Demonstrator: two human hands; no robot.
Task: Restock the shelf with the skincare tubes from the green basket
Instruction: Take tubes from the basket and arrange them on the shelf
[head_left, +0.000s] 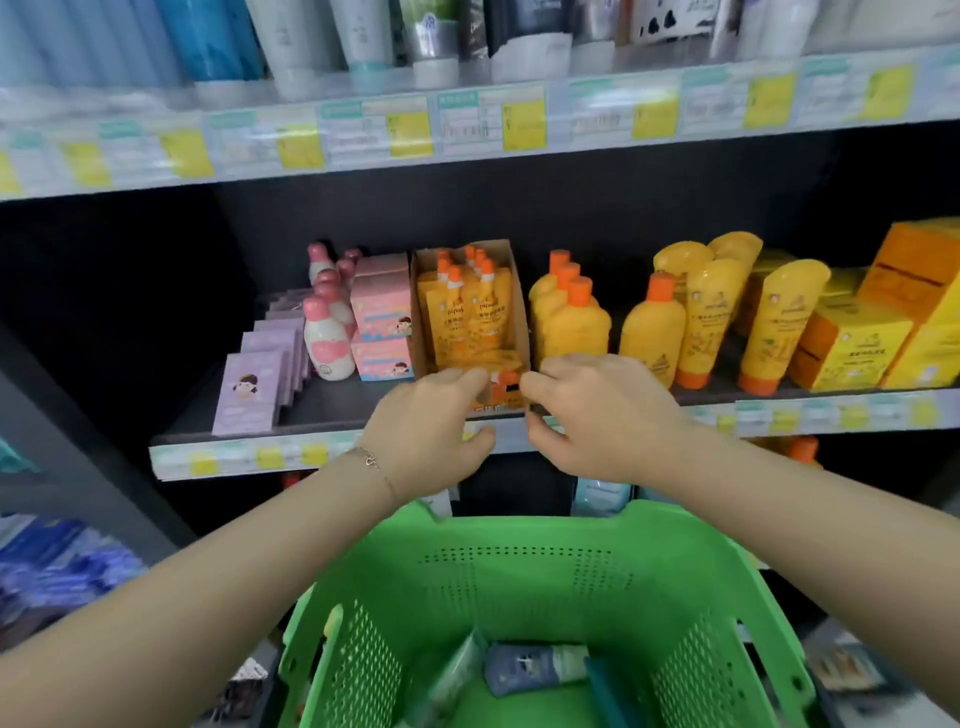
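Observation:
An open cardboard display box (511, 291) holding yellow pouches with orange caps (467, 312) stands on the middle shelf (332, 410). My left hand (431, 431) and my right hand (592, 415) meet at the box's front edge, fingers curled around a small yellow-and-orange pouch (503, 387) lying across it. Below my arms sits the green basket (519, 582), with a grey-blue tube (535, 670) and other tubes lying in its bottom.
Yellow bottles (571, 322) and upside-down yellow tubes (769, 322) stand right of the box, yellow cartons (857, 348) further right. Pink boxes (382, 312), pink-capped bottles (324, 332) and purple cartons (254, 389) are on the left. White and blue tubes line the top shelf (467, 124).

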